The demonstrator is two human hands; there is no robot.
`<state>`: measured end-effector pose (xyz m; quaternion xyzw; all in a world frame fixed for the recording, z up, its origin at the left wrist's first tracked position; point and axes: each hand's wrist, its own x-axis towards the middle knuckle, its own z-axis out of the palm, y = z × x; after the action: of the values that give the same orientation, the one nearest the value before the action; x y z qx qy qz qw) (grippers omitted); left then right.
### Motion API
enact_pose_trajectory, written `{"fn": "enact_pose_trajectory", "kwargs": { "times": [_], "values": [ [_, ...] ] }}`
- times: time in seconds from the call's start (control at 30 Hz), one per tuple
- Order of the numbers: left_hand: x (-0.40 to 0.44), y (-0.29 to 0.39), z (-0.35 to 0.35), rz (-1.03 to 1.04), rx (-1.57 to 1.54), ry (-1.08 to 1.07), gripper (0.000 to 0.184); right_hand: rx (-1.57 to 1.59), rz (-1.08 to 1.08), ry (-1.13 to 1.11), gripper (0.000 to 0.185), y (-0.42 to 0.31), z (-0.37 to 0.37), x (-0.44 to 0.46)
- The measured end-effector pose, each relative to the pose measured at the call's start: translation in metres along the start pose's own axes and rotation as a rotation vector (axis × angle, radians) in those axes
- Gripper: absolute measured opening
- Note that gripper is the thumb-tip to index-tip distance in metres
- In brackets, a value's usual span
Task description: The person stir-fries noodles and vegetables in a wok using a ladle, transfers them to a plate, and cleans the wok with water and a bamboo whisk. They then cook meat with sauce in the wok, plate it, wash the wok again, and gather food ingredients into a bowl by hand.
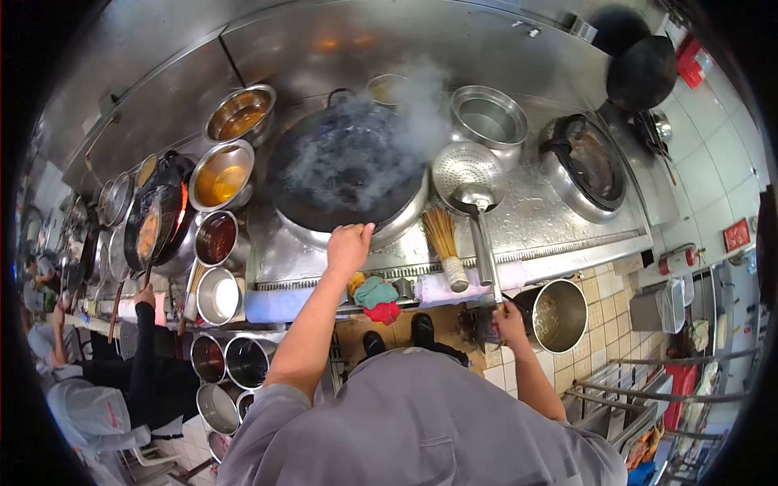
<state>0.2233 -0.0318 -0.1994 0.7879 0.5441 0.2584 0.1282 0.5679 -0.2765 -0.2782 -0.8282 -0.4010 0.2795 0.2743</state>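
Observation:
A large black wok [324, 190] sits on the burner in front of me with smoke rising from it. My left hand [349, 249] is closed at its near rim, with the thumb pointing right; the part inside the fist is hidden. Out to the right, my right hand [509, 324] is wrapped round the handle end of a steel ladle [489, 243]. The ladle's bowl lies over a perforated skimmer [462, 166] on the steel counter. Between my hands, a bamboo wok brush [442, 243] lies on the counter, near folded green and red cloths [378, 296] at the front edge.
Steel bowls of yellow liquid [220, 180] and a pot of dark red sauce [217, 237] stand left. A lidless water pot [489, 120] is behind the skimmer. A deep pot [559, 316] stands beside my right hand. A co-worker's sleeve [146, 356] is at far left, near another wok with flame.

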Motion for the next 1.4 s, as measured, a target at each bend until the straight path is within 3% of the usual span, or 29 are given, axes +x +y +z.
{"fn": "enact_pose_trajectory", "kwargs": {
  "times": [0.03, 0.07, 0.1, 0.13, 0.17, 0.23, 0.3, 0.33, 0.43, 0.47, 0.53, 0.63, 0.67, 0.77, 0.83, 0.9, 1.0, 1.1, 1.23, 1.3, 1.33, 1.4],
  "values": [
    [-0.003, 0.003, 0.000, 0.037, 0.014, 0.055, 0.036, 0.173, 0.152, -0.128, 0.033, -0.002, -0.004, 0.001],
    [-0.003, 0.002, 0.001, 0.040, 0.005, 0.042, 0.035, -0.133, -0.225, 0.128, 0.031, -0.009, -0.009, 0.007],
    [-0.002, 0.002, 0.001, 0.023, 0.014, 0.049, 0.035, -0.172, -0.271, 0.177, 0.029, -0.017, -0.021, 0.018],
    [-0.002, 0.002, 0.001, 0.025, -0.020, 0.070, 0.035, -0.144, -0.167, 0.076, 0.027, -0.029, -0.033, 0.031],
    [-0.003, 0.003, 0.001, 0.030, -0.054, 0.090, 0.036, 0.034, -0.058, -0.019, 0.024, -0.053, -0.044, 0.034],
    [-0.008, 0.015, -0.015, -0.090, -0.143, 0.026, 0.025, 0.760, 0.218, -0.242, 0.022, -0.134, -0.065, 0.011],
    [-0.022, 0.018, -0.022, -0.001, -0.147, 0.362, 0.023, 0.887, 0.187, -0.354, 0.020, -0.167, -0.062, 0.011],
    [-0.031, 0.016, -0.031, -0.005, -0.198, 0.354, 0.024, 1.015, 0.167, -0.459, 0.019, -0.179, -0.057, 0.014],
    [-0.073, 0.007, -0.049, 0.060, -0.325, 0.469, 0.021, 0.328, -0.157, -0.201, 0.014, -0.215, -0.017, 0.036],
    [-0.095, 0.000, -0.049, 0.020, -0.409, 0.404, 0.020, 0.323, -0.178, -0.230, 0.014, -0.232, -0.011, 0.037],
    [-0.143, -0.013, -0.045, -0.097, -0.499, 0.249, 0.017, 0.686, -0.170, -0.492, 0.014, -0.271, -0.002, 0.034],
    [-0.218, -0.031, -0.021, -0.261, -0.442, 0.043, 0.016, 0.510, -0.314, -0.590, 0.022, -0.316, 0.031, 0.038],
    [-0.250, -0.045, -0.002, -0.381, -0.413, -0.064, 0.019, 0.438, -0.387, -0.622, 0.029, -0.329, 0.043, 0.043],
    [-0.346, -0.087, 0.050, -0.780, -0.283, -0.487, 0.034, 0.454, -0.373, -0.815, 0.024, -0.383, 0.077, 0.036],
    [-0.428, -0.120, 0.091, -0.880, -0.141, -0.538, 0.036, 0.417, -0.408, -0.869, 0.021, -0.406, 0.110, 0.036],
    [-0.511, -0.176, 0.155, -0.819, -0.159, -0.812, 0.036, 0.378, -0.439, -0.914, 0.017, -0.424, 0.142, 0.030],
    [-0.564, -0.173, 0.147, -0.882, -0.029, -0.692, 0.047, 0.258, -0.557, -0.728, 0.013, -0.446, 0.184, 0.009],
    [-0.523, -0.133, 0.080, -1.317, -0.243, -0.576, 0.047, 0.146, -0.646, -0.616, 0.014, -0.462, 0.211, 0.005],
    [-0.493, -0.133, 0.066, -1.359, -0.219, -0.544, 0.045, 0.378, -0.231, -1.103, 0.006, -0.489, 0.206, 0.015],
    [-0.461, -0.129, 0.055, -1.281, -0.241, -0.532, 0.044, 0.603, -0.029, -1.202, 0.008, -0.489, 0.200, 0.018],
    [-0.454, -0.135, 0.058, -1.340, -0.349, -0.517, 0.040, 0.608, -0.028, -1.194, 0.008, -0.487, 0.197, 0.021],
    [-0.442, -0.144, 0.063, -1.298, -0.419, -0.426, 0.039, 1.019, 0.261, -1.456, 0.009, -0.478, 0.186, 0.033]
  ]
}}
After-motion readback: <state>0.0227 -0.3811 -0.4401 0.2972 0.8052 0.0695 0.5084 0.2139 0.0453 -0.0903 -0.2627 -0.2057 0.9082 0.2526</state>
